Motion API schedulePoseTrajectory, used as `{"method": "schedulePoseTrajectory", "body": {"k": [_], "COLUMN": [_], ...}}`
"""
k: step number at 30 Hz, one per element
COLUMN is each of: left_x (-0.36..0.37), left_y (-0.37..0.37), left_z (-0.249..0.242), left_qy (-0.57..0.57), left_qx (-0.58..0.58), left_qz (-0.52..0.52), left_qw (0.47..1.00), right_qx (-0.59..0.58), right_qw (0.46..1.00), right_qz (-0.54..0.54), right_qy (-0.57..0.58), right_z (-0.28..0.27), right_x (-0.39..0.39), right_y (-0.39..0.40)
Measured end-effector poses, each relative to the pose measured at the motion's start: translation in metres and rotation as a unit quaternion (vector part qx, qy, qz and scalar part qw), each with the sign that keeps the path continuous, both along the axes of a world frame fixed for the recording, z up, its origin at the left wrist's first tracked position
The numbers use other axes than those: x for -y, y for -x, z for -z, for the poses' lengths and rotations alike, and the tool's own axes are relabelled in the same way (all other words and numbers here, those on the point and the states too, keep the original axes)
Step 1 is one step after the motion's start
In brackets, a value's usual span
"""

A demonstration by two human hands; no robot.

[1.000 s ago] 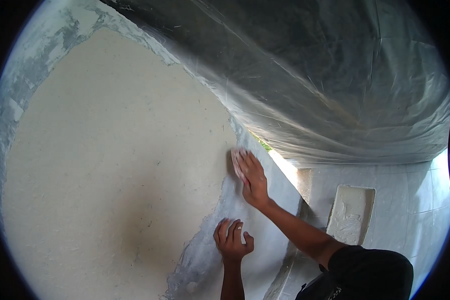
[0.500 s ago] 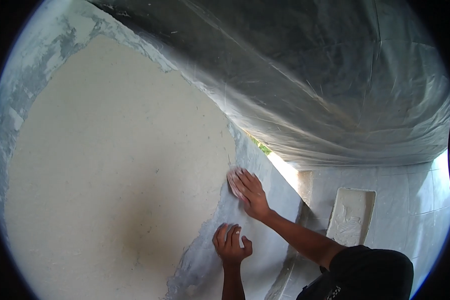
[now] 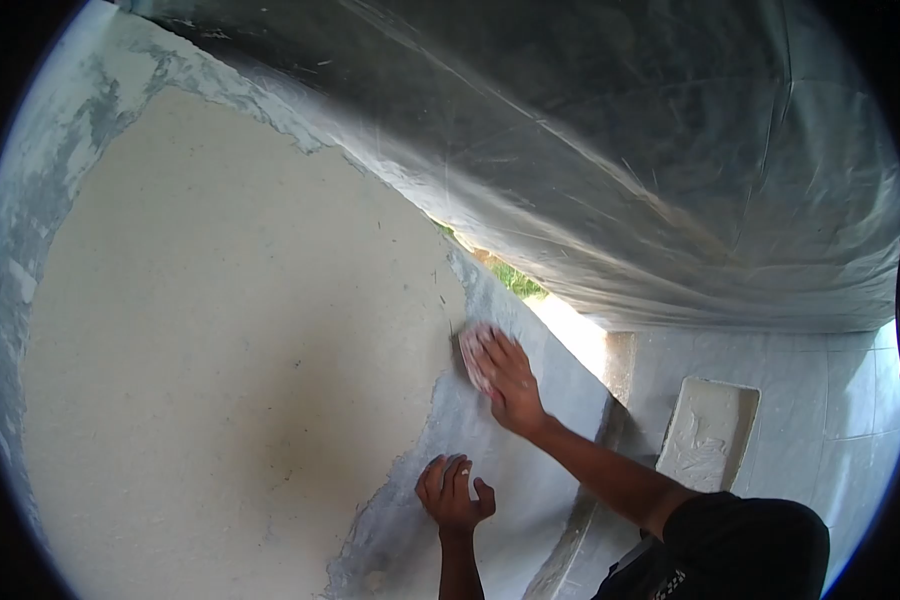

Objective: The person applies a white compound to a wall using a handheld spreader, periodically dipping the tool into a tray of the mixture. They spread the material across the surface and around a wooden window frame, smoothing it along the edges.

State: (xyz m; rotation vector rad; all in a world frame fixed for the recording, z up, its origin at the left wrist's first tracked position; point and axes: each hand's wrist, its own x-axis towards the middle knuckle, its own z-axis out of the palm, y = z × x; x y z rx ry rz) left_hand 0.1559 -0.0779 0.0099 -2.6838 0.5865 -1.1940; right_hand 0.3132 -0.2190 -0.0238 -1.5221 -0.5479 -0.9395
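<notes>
My right hand (image 3: 511,378) presses a pinkish, dusty pad (image 3: 474,357) flat against the wall, fingers lying over it. The pad sits at the border where the cream plaster coat (image 3: 220,270) meets the grey wall surface (image 3: 490,450); what kind of pad it is, I cannot make out. Below it, on the grey part, my left hand (image 3: 455,495) rests with bent fingers and the thumb held apart, nothing visible in it. Pale residue marks the fingers of both hands.
Dark plastic sheeting (image 3: 610,130) hangs along the wall's edge on the upper right. A rectangular tray (image 3: 748,425) of pale plaster paste stands on the sheet-covered floor (image 3: 795,470) at right. Greenery and daylight show through a narrow gap (image 3: 515,280).
The view has shifted slightly. My right hand has turned a little and moved off the cream coat's edge, showing more of the pad. My left hand stays near the same spot on the wall.
</notes>
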Motion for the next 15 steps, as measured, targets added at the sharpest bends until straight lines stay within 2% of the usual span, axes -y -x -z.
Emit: {"method": "schedulePoseTrajectory", "body": {"k": [3,7,8,12,15], "left_x": [-0.001,0.001,0.003,0.005,0.002], "left_y": [-0.001,-0.005,-0.005,-0.004,-0.004], "left_z": [0.002,0.0,0.0,0.001,0.005], "left_qy": [-0.007,-0.004,-0.007,-0.019,-0.02], "left_qx": [0.005,0.008,0.009,0.02,0.028], "left_qz": [-0.007,-0.017,-0.022,-0.046,-0.035], "left_qw": [1.0,1.0,1.0,0.999,0.999], "right_qx": [-0.008,-0.018,-0.053,-0.015,-0.035], "right_qw": [1.0,0.996,0.992,0.999,0.998], "right_qz": [-0.002,-0.062,-0.094,-0.036,-0.043], "right_qy": [-0.016,0.066,0.068,-0.017,0.007], "right_z": [-0.026,0.032,0.049,0.002,-0.014], "right_x": [-0.004,-0.005,-0.006,0.008,0.002], "right_y": [-0.024,0.016,0.023,-0.002,-0.017]}}
